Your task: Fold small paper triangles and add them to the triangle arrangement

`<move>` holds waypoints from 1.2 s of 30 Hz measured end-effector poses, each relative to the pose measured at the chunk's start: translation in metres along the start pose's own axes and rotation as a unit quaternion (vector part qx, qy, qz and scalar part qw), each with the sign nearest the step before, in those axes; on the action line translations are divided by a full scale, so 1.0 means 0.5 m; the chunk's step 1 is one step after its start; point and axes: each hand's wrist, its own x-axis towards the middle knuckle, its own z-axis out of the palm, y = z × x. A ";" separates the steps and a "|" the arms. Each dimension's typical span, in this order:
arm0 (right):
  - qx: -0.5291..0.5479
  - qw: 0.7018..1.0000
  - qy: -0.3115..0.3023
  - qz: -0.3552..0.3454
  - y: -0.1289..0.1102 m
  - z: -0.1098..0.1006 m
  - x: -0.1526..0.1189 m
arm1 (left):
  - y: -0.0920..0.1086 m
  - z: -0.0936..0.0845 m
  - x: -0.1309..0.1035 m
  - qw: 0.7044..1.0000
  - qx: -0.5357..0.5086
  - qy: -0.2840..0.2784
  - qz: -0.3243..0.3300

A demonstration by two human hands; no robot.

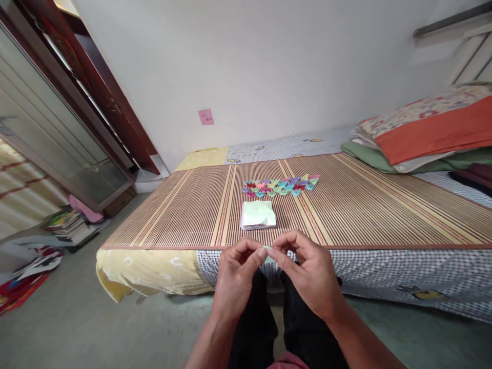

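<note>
Between my fingertips, just off the bed's near edge, is a small piece of pale green paper (270, 259). My left hand (240, 271) pinches its left side with thumb and index finger. On the other side my right hand (303, 269) pinches it too, and the two thumbs nearly meet. Fingers cover much of the paper, so its folds are hard to make out. Just beyond my hands lies a stack of paper squares (258, 214) with a light green sheet on top. Farther back, several small folded paper pieces (282, 185) in many colours stand in rows.
A striped bamboo mat (184, 205) covers the bed, over a yellow and checked sheet (154, 269). Folded bedding (430, 130) is piled at the right. A pink note (206, 117) sticks to the wall. Books (71, 225) are stacked on the left by a glass-paned door (57, 107).
</note>
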 end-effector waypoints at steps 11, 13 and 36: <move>0.010 0.996 -0.083 0.039 -0.005 -0.027 0.014 | -0.026 -0.001 0.009 0.997 -0.058 0.045 -0.011; -0.011 0.994 -0.097 0.041 -0.005 -0.030 0.014 | -0.031 -0.003 0.011 0.996 -0.064 0.059 0.002; 0.129 0.974 -0.131 0.134 0.024 -0.003 0.014 | -0.026 0.013 0.002 0.996 -0.074 0.024 -0.045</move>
